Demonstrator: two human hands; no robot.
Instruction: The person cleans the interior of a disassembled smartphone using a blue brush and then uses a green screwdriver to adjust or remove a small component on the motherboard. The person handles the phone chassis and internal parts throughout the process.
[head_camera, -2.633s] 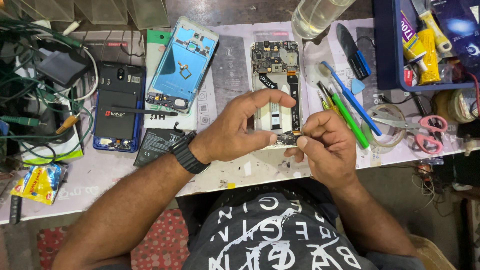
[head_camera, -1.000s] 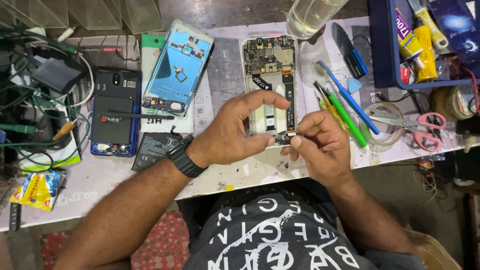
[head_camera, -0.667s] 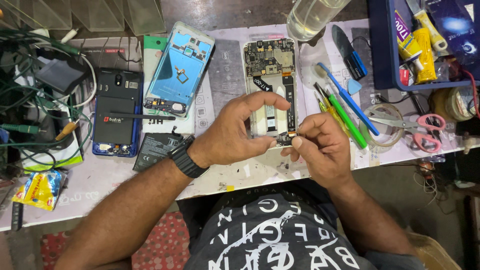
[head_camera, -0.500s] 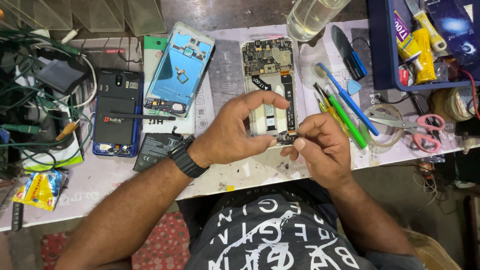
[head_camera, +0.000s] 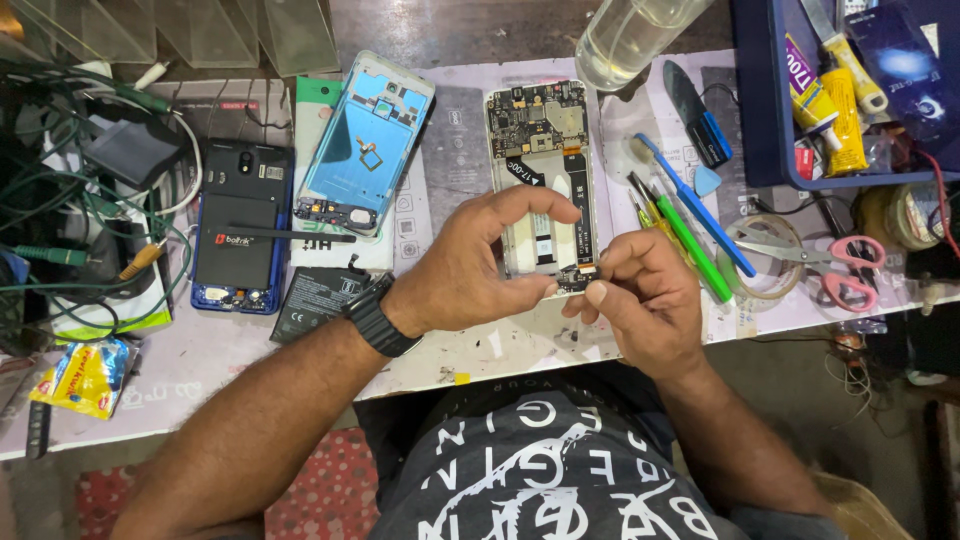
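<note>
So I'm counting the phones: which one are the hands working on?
The opened phone with bare circuit board, right of the light blue one and the dark one.

Opened phone's (head_camera: 540, 150) lower end hidden behind both hands, clear bottle (head_camera: 630, 35) and blue tray (head_camera: 765, 150) cut off by top edge

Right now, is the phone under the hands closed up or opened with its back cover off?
Opened: the phone lies flat with circuit board and ribbon cable bare, left hand and right hand at its lower end.
</note>
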